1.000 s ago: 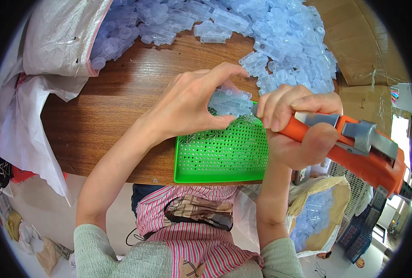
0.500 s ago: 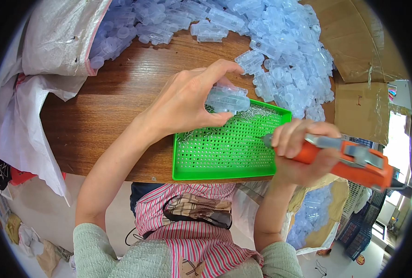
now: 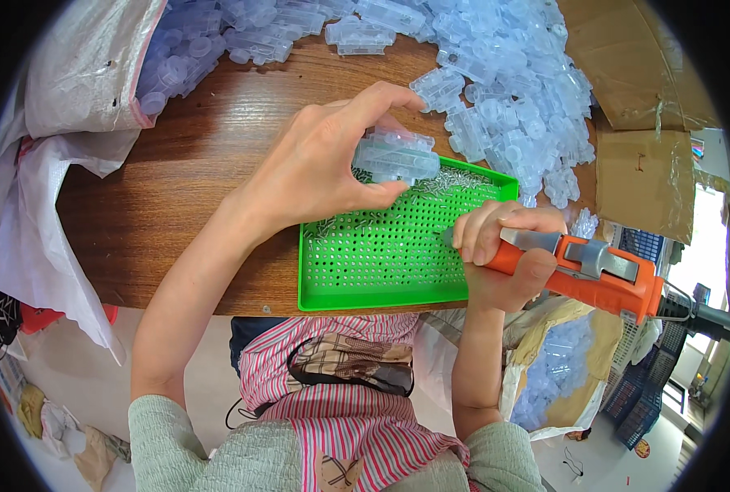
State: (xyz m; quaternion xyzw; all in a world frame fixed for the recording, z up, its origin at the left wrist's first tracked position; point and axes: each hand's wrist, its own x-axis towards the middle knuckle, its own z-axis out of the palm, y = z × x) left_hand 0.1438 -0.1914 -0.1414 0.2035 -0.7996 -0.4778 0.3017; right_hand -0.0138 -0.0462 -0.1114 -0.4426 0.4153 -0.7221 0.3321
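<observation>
Between the thumb and fingers of my left hand point(image 3: 320, 168) is a clear plastic housing point(image 3: 399, 157), held above the far left part of a green perforated tray point(image 3: 373, 300). Small silver screws point(image 3: 455, 180) lie scattered mostly along the tray's far side. Wrapped around an orange power screwdriver point(image 3: 607, 283), my right hand point(image 3: 504, 261) is over the tray's right edge. The tool's tip points left above the tray, and its body slants off to the right. My fingers cover part of its front end.
Clear plastic housings point(image 3: 513, 107) are heaped along the far side of the wooden table point(image 3: 152, 225). A white woven sack point(image 3: 86, 70) of them lies at far left. Cardboard point(image 3: 644, 176) stands at right. Below the table edge, an open bag point(image 3: 558, 369) holds more clear pieces.
My right hand has moved a little left with the screwdriver, which is now less blurred. My left hand still holds the clear housing in nearly the same pose. The view has shifted slightly.
</observation>
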